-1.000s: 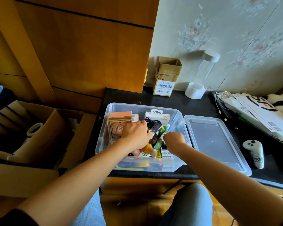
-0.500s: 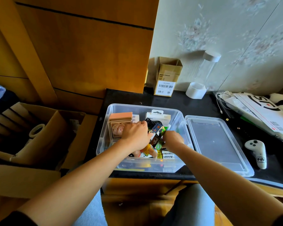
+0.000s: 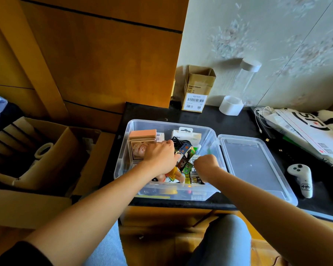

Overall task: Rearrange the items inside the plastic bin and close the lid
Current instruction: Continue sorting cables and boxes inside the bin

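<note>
Black counter against a floral wall, wooden panelling to the left. Large open cardboard box off the counter's left edge, tape roll inside.

Clear plastic bin at the counter's front edge, open, packed with small goods. Lid off, lying flat just beside the bin's right wall, touching or nearly so.

In the bin: tan box with a rose print upright at the left; white packaged item at the back; black cable bundled in front of it; patterned folding cube in the middle; orange figure low near the front wall.

Both forearms reaching in from below. Left hand knuckles up, fingers curled down into the contents beside the rose box; what is gripped hidden under the hand, cannot tell. Right hand fisted, fingertips tucked under near the cube's right side; grip likewise hidden. Hands near each other, not touching.

Elsewhere: small brown carton at the back, white roll, clear tube with white cap, white controller right of the lid, papers far right.
</note>
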`<state>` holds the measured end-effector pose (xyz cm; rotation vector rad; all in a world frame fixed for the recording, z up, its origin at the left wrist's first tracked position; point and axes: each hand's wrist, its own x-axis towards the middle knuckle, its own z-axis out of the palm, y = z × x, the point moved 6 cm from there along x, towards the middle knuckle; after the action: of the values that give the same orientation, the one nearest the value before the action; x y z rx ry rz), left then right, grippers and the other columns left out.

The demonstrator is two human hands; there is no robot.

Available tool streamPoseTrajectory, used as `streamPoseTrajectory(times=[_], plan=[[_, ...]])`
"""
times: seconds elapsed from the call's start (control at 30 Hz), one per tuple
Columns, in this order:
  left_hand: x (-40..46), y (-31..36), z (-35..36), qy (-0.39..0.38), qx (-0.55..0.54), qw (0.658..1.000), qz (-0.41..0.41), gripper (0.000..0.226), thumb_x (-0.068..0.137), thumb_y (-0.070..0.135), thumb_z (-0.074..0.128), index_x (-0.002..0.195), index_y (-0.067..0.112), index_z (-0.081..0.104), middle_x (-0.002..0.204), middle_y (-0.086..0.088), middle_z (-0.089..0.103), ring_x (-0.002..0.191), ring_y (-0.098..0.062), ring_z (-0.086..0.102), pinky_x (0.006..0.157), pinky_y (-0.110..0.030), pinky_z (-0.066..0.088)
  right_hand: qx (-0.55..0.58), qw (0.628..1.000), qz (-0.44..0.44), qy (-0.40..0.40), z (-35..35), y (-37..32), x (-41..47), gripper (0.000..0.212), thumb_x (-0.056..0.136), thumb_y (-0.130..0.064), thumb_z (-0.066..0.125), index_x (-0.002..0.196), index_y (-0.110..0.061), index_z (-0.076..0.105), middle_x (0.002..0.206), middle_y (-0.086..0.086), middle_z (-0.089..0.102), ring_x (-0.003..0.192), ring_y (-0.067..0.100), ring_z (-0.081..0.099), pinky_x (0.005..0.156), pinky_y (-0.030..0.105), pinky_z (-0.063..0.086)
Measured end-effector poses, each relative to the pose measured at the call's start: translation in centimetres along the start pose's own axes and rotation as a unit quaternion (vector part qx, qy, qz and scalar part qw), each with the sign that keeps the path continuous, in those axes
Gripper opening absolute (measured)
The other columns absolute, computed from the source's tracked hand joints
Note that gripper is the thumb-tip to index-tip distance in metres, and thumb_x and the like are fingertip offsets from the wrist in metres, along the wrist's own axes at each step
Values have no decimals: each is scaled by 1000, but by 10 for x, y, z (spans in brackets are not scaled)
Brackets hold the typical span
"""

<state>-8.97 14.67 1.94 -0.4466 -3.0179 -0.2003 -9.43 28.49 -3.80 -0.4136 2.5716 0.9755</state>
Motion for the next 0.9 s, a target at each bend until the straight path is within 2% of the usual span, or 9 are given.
streamPoseTrajectory(times=[0.07,0.1,0.17,0.23,0.37,0.47,0.57,0.7,0.9], plan=[[0,1,0,-6,1,1000,0,42,95,48,41,109,10,49,100,-6,63,81,-21,59,60,-30,37,4,1000,3,6,0,-1,3,26,91,-7,51,114,-14,58,100,-7,63,93,11,61,64,19,37],[0,1,0,-6,1,1000,0,42,95,48,41,109,10,49,100,-6,63,83,-22,59,60,-30,37,10,1000,8,12,-1,0,3,27,90,-6,52,115,-14,58,97,-7,63,94,11,62,64,19,38],[0,1,0,-5,1,1000,1,42,95,48,41,109,10,49,100,-7,63,83,-22,60,60,-30,37,25,999,17,33,-2,4,4,28,89,-2,52,115,-13,58,75,-7,53,92,11,63,64,19,39],[0,0,0,-4,-1,1000,0,42,95,48,41,109,10,49,100,-7,63,83,-22,60,60,-30,38,45,997,26,50,-2,7,6,29,88,2,52,112,-13,59,70,-6,50,89,12,63,62,20,39],[0,1,1,-4,0,1000,-4,44,95,48,41,112,9,49,100,-7,63,81,-21,58,58,-30,36,95,993,57,45,1,8,11,31,84,8,52,107,-11,62,78,-2,57,83,15,62,60,21,40],[0,1,3,-8,-1,1000,-8,44,95,49,41,114,9,49,102,-7,63,84,-22,60,58,-30,36,140,987,79,14,7,6,15,31,85,7,51,110,-9,61,101,2,65,92,19,64,63,23,44],[1,0,3,-11,1,1000,-12,44,95,48,42,114,9,48,103,-7,62,85,-23,60,59,-31,35,159,983,86,-16,11,2,18,33,87,3,49,117,-8,58,111,4,63,99,20,63,65,24,45],[1,0,4,-10,1,1000,-12,43,95,48,42,114,10,49,101,-8,63,84,-23,60,60,-30,37,157,982,95,-42,15,-2,19,30,89,-2,49,117,-10,58,115,3,61,104,21,60,67,24,43],[1,-1,4,0,6,1000,-8,43,95,48,42,113,9,49,99,-7,63,74,-20,50,58,-30,35,153,982,107,-25,14,2,16,34,87,1,50,119,-10,57,110,1,62,98,17,62,64,21,43]])
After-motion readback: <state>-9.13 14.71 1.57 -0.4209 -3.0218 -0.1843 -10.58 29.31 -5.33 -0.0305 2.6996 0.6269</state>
